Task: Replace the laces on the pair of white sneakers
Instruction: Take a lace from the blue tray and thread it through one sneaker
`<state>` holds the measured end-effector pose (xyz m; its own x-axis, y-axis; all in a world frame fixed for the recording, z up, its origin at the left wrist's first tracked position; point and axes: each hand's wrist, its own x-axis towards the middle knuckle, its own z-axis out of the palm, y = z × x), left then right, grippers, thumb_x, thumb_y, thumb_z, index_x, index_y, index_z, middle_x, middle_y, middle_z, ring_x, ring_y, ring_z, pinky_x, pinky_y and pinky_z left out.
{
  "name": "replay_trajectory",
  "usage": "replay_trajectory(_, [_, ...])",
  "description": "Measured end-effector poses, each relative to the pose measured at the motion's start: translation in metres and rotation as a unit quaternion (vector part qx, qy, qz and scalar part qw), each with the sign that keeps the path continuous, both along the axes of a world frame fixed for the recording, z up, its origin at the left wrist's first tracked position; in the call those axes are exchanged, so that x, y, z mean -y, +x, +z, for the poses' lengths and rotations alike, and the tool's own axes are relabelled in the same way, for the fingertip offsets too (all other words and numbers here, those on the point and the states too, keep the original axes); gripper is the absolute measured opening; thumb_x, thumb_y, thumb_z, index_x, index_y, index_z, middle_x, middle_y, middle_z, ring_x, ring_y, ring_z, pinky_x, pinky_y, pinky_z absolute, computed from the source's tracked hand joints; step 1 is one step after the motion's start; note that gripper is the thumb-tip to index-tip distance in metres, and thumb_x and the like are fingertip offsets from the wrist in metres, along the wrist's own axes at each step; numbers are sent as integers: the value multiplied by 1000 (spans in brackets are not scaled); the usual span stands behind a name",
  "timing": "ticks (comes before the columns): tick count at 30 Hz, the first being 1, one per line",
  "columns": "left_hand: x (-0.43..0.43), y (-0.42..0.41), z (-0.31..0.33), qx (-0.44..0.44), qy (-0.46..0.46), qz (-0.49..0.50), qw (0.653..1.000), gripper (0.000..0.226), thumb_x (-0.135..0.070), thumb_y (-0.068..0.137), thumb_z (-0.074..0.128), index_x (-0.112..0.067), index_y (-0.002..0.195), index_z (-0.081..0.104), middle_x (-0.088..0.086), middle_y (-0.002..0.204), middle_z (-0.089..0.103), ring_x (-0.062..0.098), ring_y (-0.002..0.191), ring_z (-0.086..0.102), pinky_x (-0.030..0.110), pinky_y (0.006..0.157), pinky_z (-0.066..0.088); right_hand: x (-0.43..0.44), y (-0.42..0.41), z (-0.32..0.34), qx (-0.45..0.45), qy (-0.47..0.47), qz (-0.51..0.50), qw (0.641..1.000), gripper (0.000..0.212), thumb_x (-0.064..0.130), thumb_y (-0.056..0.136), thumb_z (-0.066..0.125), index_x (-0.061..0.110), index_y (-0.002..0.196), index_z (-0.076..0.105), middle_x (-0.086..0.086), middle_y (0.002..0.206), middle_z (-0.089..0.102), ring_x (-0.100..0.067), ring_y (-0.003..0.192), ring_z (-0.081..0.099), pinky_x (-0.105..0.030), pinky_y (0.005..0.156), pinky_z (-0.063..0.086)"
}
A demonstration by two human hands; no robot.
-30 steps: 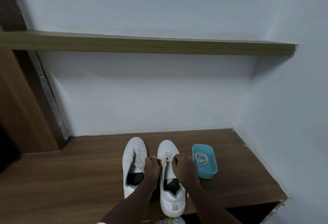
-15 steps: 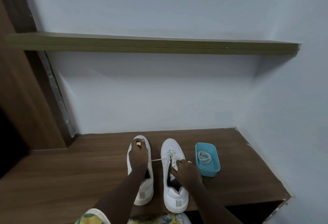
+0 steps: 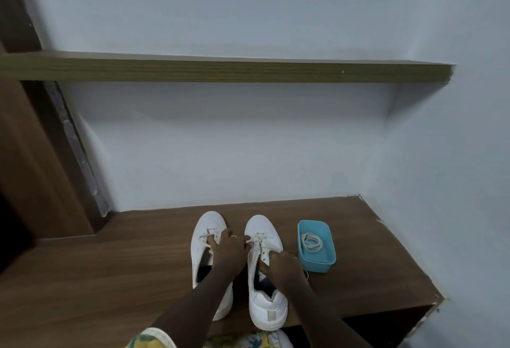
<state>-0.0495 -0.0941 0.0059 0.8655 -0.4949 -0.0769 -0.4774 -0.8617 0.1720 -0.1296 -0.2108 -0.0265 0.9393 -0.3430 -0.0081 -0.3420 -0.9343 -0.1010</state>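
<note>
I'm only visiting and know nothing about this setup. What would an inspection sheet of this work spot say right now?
Surface: brown wooden counter, set in a wall corner.
Job's things: left sneaker and right sneaker, both white, side by side, toes to the wall; a lace runs through the right one near the toe.
Clutter: blue tub right of the sneakers, holding a coiled lace.
Hands: left hand sits between the sneakers, grip unclear; right hand pinches the lace with curled fingers.
Cables: nothing seen.
Surroundings: pale walls, wooden shelf above, dark wood panel at left.
</note>
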Motion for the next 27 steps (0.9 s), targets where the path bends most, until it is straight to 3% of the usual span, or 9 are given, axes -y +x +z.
replay_trajectory(6, [4, -4, 1, -19, -30, 62, 997, 26, -38, 97, 44, -38, 115, 63, -11, 115, 63, 14, 130, 32, 53, 110, 12, -2, -2, 2, -1, 9, -7, 1000, 50, 48, 98, 34, 7, 108, 61, -10, 105, 67, -23, 97, 63, -29, 78, 45])
replay_trajectory(14, [-34, 25, -1, 41, -20, 151, 987, 29, -24, 97, 39, -31, 102, 67, -11, 100, 63, 16, 119, 36, 51, 104, 22, -5, -3, 2, 17, 13, -17, 1000, 49, 49, 97, 36, 10, 103, 63, -7, 101, 68, -20, 94, 65, -27, 76, 47])
replay_trajectory(19, [-51, 46, -13, 39, -93, 202, 974, 26, -23, 93, 43, -24, 99, 69, -2, 95, 63, 23, 112, 39, 45, 98, 36, -7, -3, 2, 27, 39, -27, 999, 45, 48, 96, 39, 11, 102, 64, -6, 100, 68, -18, 93, 65, -26, 74, 44])
replay_trajectory(24, [-20, 22, -4, 77, -59, 129, 987, 33, -34, 97, 36, -32, 125, 53, -6, 125, 58, 25, 133, 29, 51, 105, 16, -7, -4, 2, 30, 50, -34, 998, 44, 47, 95, 41, 11, 100, 65, -6, 96, 68, -18, 89, 64, -26, 74, 46])
replay_trajectory(27, [1, 9, -4, 53, -25, 30, 998, 34, -35, 100, 30, -31, 122, 56, -7, 119, 61, 20, 139, 21, 57, 108, 9, -8, -3, 2, 34, 49, -33, 998, 43, 47, 95, 41, 11, 101, 65, -5, 98, 68, -19, 90, 64, -26, 75, 46])
